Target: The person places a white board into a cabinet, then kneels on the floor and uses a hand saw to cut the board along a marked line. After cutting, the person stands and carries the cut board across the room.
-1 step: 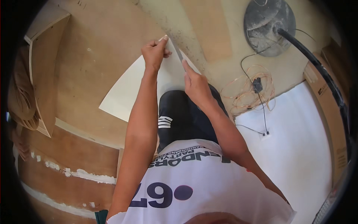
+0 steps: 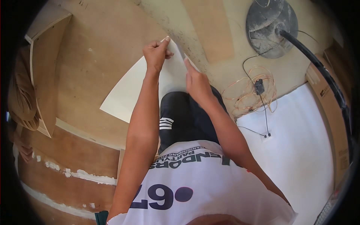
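Observation:
A thin white sheet [image 2: 125, 90] lies across and in front of my knees, its left corner on the brown board. My left hand [image 2: 154, 55] pinches its raised far tip between thumb and curled fingers. At the sheet's right edge is my right hand [image 2: 198, 84], closed, with the index finger stretched forward along that edge. A narrow grey strip [image 2: 180, 48] runs between the two hands; whether it is a blade or the sheet's turned edge I cannot tell. Whatever sits inside my right fist is hidden.
A round dark stand base [image 2: 272, 32] with a black pole [image 2: 318, 56] stands far right. Coiled orange wire [image 2: 240, 101] and a black cord lie nearer, beside a white panel [image 2: 288, 138]. At the left, another person's hand [image 2: 24, 152] shows past an upright wooden panel [image 2: 43, 71].
The grey strip between my hands shows shorter and less of it is visible near my right fingertip. Both hands stay almost in place.

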`<state>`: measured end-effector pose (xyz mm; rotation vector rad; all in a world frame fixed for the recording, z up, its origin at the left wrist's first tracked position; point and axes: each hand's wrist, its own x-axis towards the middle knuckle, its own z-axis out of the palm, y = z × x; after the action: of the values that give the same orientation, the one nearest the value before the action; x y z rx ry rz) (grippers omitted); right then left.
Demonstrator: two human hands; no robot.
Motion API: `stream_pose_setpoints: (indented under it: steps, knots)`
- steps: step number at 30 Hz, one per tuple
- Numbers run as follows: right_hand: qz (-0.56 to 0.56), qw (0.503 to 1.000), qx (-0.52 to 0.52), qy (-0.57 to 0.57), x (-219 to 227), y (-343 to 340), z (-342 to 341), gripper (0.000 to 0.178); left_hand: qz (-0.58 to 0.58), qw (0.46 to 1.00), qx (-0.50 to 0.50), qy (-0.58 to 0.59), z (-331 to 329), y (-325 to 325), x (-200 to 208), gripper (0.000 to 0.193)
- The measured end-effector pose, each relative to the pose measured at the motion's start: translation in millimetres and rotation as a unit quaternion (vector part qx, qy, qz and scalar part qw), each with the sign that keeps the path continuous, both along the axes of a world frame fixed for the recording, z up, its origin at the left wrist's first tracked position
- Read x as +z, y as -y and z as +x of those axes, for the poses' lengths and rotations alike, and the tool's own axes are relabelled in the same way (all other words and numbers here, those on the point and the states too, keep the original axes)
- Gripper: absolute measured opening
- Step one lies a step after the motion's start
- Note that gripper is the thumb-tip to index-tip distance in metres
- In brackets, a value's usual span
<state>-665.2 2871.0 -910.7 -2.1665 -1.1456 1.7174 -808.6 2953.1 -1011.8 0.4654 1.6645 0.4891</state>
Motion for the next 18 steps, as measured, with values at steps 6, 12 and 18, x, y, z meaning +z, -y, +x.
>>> stream_pose_setpoints:
  steps: [6, 12, 18]
  knots:
    - [0.142, 0.99, 0.015, 0.008, 6, 4, -5, 0.038, -0.013, 1.0, -0.009, -0.001, -4, 2, 0, 0.034]
    - [0.117, 0.991, 0.045, 0.041, -26, -12, 5, 0.042, 0.0, 1.0, -0.028, 0.006, -4, -2, -3, 0.035]
    - [0.024, 0.999, 0.022, 0.019, -30, -17, -3, 0.04, 0.005, 0.999, -0.051, -0.009, -5, 5, -5, 0.035]
